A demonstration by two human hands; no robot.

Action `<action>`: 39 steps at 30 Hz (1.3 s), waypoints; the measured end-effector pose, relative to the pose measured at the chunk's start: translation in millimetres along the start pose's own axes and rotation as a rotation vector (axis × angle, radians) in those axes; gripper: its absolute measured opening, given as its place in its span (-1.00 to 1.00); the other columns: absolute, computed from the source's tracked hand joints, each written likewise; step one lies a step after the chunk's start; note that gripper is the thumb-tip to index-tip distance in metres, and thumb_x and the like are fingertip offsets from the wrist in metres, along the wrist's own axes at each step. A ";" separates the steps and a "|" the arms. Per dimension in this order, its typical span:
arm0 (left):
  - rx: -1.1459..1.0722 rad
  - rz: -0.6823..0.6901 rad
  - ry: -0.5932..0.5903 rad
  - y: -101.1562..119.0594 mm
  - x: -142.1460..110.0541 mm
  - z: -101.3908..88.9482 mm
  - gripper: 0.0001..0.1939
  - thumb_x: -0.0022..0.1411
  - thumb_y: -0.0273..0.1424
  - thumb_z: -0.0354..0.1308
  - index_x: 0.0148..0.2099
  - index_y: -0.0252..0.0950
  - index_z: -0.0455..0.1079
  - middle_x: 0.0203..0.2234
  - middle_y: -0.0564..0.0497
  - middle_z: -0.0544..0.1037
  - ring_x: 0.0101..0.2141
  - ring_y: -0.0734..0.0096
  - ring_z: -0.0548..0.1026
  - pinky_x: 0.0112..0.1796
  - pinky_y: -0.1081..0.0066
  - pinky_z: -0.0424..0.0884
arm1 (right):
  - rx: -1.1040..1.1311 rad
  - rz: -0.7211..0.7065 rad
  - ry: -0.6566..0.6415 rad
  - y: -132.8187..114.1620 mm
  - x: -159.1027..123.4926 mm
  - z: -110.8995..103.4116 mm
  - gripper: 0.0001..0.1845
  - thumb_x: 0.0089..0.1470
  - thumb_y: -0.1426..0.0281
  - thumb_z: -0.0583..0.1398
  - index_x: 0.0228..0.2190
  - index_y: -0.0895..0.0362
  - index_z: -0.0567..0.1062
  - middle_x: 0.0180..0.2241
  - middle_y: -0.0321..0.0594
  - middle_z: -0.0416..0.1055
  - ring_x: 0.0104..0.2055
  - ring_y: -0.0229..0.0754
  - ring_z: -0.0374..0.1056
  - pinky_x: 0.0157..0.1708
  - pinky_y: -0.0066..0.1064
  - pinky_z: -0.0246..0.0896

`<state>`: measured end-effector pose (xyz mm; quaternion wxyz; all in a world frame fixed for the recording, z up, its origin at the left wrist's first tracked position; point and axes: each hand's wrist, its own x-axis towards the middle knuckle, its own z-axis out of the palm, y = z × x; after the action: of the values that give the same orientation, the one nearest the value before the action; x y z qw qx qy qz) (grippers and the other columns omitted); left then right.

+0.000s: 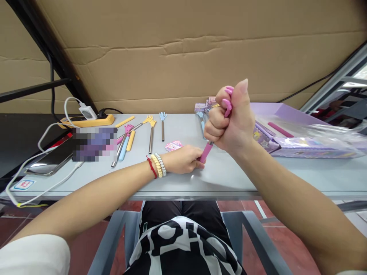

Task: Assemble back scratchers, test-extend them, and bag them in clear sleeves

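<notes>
My right hand [229,118] is closed round the upper part of a pink back scratcher [206,152], with bits of its hand-shaped head poking out between the fingers. Lower down, my left hand [186,159] grips the pink handle just above the table. A short stretch of metal shaft shows below my right fist; the rest is hidden. Left of my hands lie back scratcher heads on metal rods, among them a blue one [163,126], a yellow one [151,135] and a pink one [129,129]. Loose yellow [131,140] and blue [123,148] handles lie near them.
A purple box [315,148] with plastic film and a dark pink handle [280,130] stands at right. Small printed cards [173,146] lie mid-table. At left are a phone [51,158], white cables and a yellow power strip [86,121]. Cardboard [183,76] closes off the back.
</notes>
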<state>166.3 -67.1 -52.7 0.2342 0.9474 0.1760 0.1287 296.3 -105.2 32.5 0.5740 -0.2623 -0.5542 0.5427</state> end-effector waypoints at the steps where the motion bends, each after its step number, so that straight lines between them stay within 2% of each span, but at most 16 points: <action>1: 0.001 0.003 0.001 -0.1 0.2 0.0 -0.89 0.23 -0.47 0.08 -0.38 -0.34 0.31 -0.43 0.00 0.42 -0.40 0.45 0.35 -0.32 0.44 0.28 | 0.006 -0.007 -0.013 0.3 0.1 0.0 -0.36 -0.05 -0.16 0.13 -0.60 0.06 -0.05 -0.75 -0.51 -0.31 -0.72 -0.44 -0.47 -0.74 -0.47 -0.51; 7: 0.030 -0.029 -0.005 1.3 1.4 -1.0 -0.88 0.23 -0.46 0.08 -0.38 -0.33 0.34 -0.43 0.01 0.44 -0.39 0.44 0.37 -0.31 0.43 0.28 | -0.024 -0.042 -0.019 1.1 2.3 -1.2 -0.26 -0.16 -0.15 0.21 -0.59 0.07 -0.14 -0.76 -0.50 -0.33 -0.77 -0.45 -0.45 -0.80 -0.52 -0.51; 9: 0.029 -0.031 -0.005 1.2 1.6 -1.4 -0.89 0.22 -0.46 0.08 -0.37 -0.33 0.35 -0.44 0.02 0.44 -0.40 0.44 0.38 -0.32 0.43 0.28 | -0.018 -0.044 -0.014 1.2 2.6 -1.1 -0.27 -0.14 -0.13 0.21 -0.58 0.07 -0.15 -0.76 -0.51 -0.33 -0.77 -0.46 -0.45 -0.82 -0.52 -0.50; 13: 0.030 -0.017 -0.002 0.5 2.1 -1.6 -0.90 0.22 -0.46 0.08 -0.36 -0.35 0.36 -0.44 0.01 0.45 -0.41 0.45 0.38 -0.34 0.43 0.28 | 0.021 -0.029 0.013 1.6 2.2 -0.5 -0.38 -0.05 -0.08 0.19 -0.57 0.06 -0.05 -0.77 -0.52 -0.29 -0.78 -0.46 -0.41 -0.80 -0.51 -0.50; 19: 0.046 -0.016 -0.001 0.6 2.7 -1.9 -0.91 0.21 -0.46 0.09 -0.35 -0.35 0.37 -0.42 0.01 0.46 -0.37 0.43 0.40 -0.30 0.41 0.29 | 0.113 0.061 -0.017 3.0 2.5 -3.0 -0.45 -0.06 -0.11 0.18 -0.53 0.06 0.11 -0.75 -0.53 -0.28 -0.78 -0.48 -0.36 -0.75 -0.48 -0.48; 24: 0.035 -0.039 -0.009 0.5 2.4 -1.8 -0.89 0.22 -0.43 0.08 -0.33 -0.36 0.38 -0.42 0.00 0.47 -0.38 0.41 0.40 -0.32 0.41 0.29 | 0.050 -0.031 0.000 4.9 2.8 -1.2 -0.41 -0.07 -0.09 0.21 -0.55 0.05 0.03 -0.77 -0.54 -0.27 -0.79 -0.46 -0.39 -0.79 -0.49 -0.52; 28: 0.030 -0.038 -0.019 1.6 2.6 -2.0 -0.89 0.23 -0.43 0.08 -0.33 -0.37 0.37 -0.41 -0.03 0.47 -0.39 0.42 0.40 -0.32 0.42 0.29 | 0.065 -0.032 -0.023 6.3 2.7 -1.5 -0.33 -0.07 -0.10 0.20 -0.58 0.06 -0.09 -0.77 -0.53 -0.29 -0.78 -0.47 -0.43 -0.80 -0.51 -0.53; 30: 0.039 -0.054 -0.019 2.7 2.1 -2.3 -0.89 0.23 -0.44 0.09 -0.34 -0.36 0.37 -0.40 -0.03 0.48 -0.38 0.41 0.40 -0.31 0.42 0.30 | 0.080 -0.024 -0.051 7.0 3.5 -2.5 -0.34 -0.07 -0.10 0.19 -0.58 0.06 -0.09 -0.76 -0.53 -0.28 -0.77 -0.47 -0.43 -0.78 -0.51 -0.53; 35: 0.022 -0.116 -0.012 4.8 0.1 -3.7 -0.91 0.22 -0.43 0.09 -0.29 -0.34 0.39 -0.37 -0.03 0.52 -0.34 0.38 0.45 -0.28 0.42 0.31 | 0.094 0.006 -0.081 9.8 6.8 -3.0 -0.45 -0.02 -0.09 0.15 -0.57 0.05 0.05 -0.77 -0.55 -0.19 -0.76 -0.45 -0.38 -0.74 -0.49 -0.46; 39: -0.029 -0.128 -0.020 5.0 -0.9 -6.3 -0.91 0.20 -0.43 0.10 -0.29 -0.34 0.39 -0.37 -0.02 0.53 -0.34 0.40 0.44 -0.28 0.43 0.30 | 0.096 -0.014 -0.069 18.0 7.7 -5.1 -0.50 0.01 -0.06 0.14 -0.54 0.06 0.11 -0.76 -0.54 -0.03 -0.78 -0.43 -0.20 -0.75 -0.50 -0.29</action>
<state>164.8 -69.1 -45.0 0.2573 0.9320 0.2319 0.1067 293.5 -91.7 17.7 0.5702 -0.2116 -0.5489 0.5734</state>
